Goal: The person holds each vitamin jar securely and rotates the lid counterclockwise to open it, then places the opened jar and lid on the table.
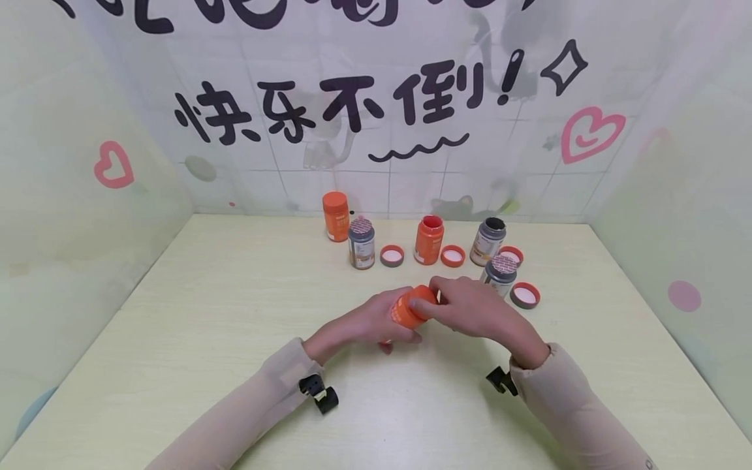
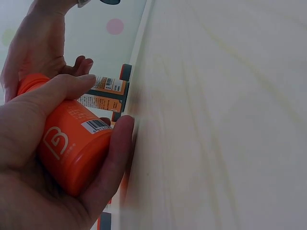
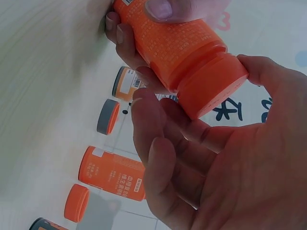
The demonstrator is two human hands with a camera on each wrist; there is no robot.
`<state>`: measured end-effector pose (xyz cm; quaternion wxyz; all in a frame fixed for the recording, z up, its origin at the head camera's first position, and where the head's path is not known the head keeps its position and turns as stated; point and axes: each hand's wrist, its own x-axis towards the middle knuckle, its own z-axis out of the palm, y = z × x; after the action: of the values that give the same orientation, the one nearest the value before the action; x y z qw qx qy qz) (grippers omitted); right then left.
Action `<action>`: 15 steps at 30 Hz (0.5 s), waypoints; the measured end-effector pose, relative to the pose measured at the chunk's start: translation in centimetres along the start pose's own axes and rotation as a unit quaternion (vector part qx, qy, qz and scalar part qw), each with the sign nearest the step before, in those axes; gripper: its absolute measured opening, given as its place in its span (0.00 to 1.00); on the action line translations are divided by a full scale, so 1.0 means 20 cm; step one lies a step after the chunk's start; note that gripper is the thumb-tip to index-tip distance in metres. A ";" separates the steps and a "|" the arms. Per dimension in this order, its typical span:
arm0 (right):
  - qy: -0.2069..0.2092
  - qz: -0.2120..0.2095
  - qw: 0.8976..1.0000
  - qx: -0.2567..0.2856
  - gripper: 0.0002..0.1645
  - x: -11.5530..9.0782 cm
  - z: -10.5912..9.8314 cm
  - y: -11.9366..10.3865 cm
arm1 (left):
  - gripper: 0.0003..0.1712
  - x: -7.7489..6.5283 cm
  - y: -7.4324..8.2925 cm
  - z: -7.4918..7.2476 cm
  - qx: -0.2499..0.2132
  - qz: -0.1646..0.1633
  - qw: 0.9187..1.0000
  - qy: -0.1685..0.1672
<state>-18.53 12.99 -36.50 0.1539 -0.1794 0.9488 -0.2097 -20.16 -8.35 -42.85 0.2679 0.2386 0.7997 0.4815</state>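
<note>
My left hand [image 1: 376, 318] holds an orange bottle [image 1: 404, 313] at a tilt above the table, fingers and thumb wrapped round its body. In the left wrist view the bottle's base and barcode face the camera. At the bottle's other end, my right hand [image 1: 477, 308] pinches the orange screw cap [image 3: 213, 85] between thumb and fingers. The cap sits over the bottle's neck, with a narrow groove showing between it and the shoulder. Just behind the right hand stands a grey bottle [image 1: 498, 284] with a patterned seal over its mouth, partly hidden by that hand.
Toward the back stand a capped orange bottle [image 1: 337, 220], a sealed grey bottle [image 1: 361, 248], an uncapped orange bottle [image 1: 428, 244] and a grey bottle with a dark mouth [image 1: 487, 245]. Loose caps lie beside them, including a grey-rimmed cap [image 1: 391, 256], an orange cap [image 1: 453, 256] and a red-rimmed cap [image 1: 525, 296].
</note>
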 end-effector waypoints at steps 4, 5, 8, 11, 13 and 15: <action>-0.008 -0.013 1.000 0.001 0.24 -0.01 0.00 0.00 | 0.32 0.01 0.00 0.00 0.002 0.003 1.000 -0.002; -0.010 -0.016 1.000 0.001 0.23 -0.01 -0.01 0.00 | 0.31 0.01 0.00 0.00 0.002 0.005 1.000 -0.002; -0.015 -0.021 1.000 0.000 0.24 -0.01 -0.01 0.00 | 0.31 0.01 -0.01 0.00 0.003 0.009 1.000 -0.004; -0.017 -0.024 1.000 -0.002 0.28 -0.01 -0.01 -0.01 | 0.31 0.01 -0.01 0.00 0.004 0.010 1.000 -0.005; -0.014 -0.027 1.000 0.003 0.28 -0.01 0.00 -0.01 | 0.32 0.01 -0.01 0.00 0.004 0.009 1.000 -0.005; -0.009 -0.029 0.999 0.020 0.28 -0.01 0.00 -0.01 | 0.33 0.01 -0.01 0.00 0.006 0.007 1.000 -0.005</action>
<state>-18.40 12.91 -36.35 0.1596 -0.2055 0.9374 -0.2317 -20.32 -8.38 -42.97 0.2669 0.2483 0.7993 0.4777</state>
